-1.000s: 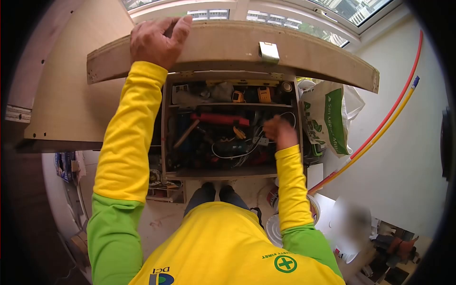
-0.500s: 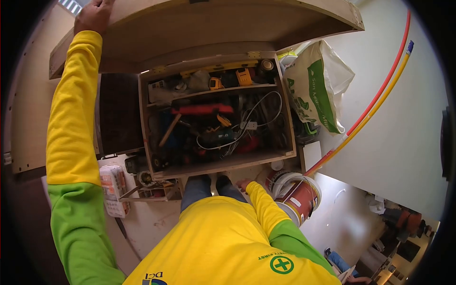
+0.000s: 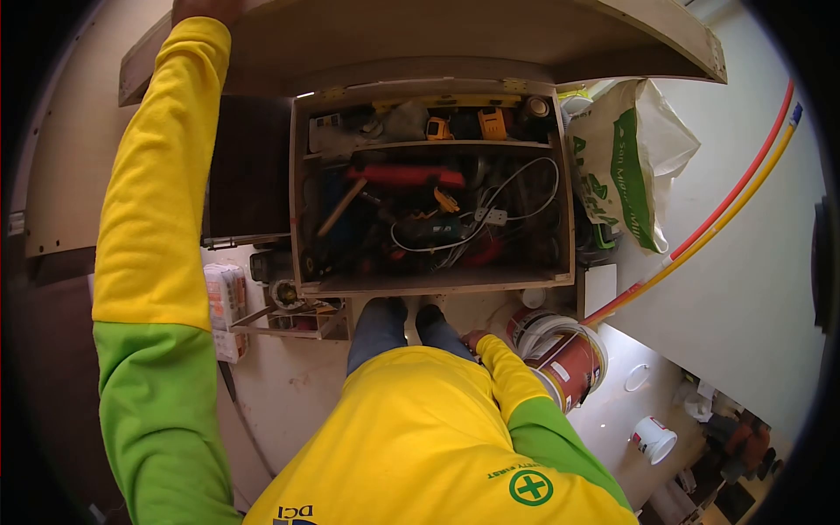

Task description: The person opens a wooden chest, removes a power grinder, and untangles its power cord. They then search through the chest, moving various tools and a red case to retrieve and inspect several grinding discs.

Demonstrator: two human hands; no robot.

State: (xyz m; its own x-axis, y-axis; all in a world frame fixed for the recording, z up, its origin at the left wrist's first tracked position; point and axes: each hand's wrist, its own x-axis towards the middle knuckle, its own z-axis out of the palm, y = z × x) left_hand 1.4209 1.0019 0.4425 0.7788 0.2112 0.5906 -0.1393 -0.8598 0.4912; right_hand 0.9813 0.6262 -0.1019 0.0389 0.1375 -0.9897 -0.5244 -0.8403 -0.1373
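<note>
A wooden box [image 3: 433,285] stands with its lid [image 3: 420,44] raised. My left hand [image 3: 206,9] is at the lid's upper left edge, mostly cut off by the frame and dark; its fingers look wrapped round the edge. Low beside my right thigh is my right hand [image 3: 475,339], near the paint buckets [image 3: 569,372], its fingers hidden from view. Inside the box lie a red tool [image 3: 407,176], a wooden-handled tool [image 3: 342,207], a white cord with a socket block [image 3: 492,215] and two yellow battery packs [image 3: 493,123] on the back shelf.
Right of the box are a white and green sack [image 3: 634,166] and red and yellow tubes [image 3: 726,201]. A wooden frame [image 3: 289,331] and wrapped packs [image 3: 226,297] lie at left. A white bucket [image 3: 654,439] is on the floor. A person [image 3: 745,442] shows at far right.
The view has shifted, so the box and lid appear further right and higher. The white bucket on the floor has come into view. My left hand is still at the lid.
</note>
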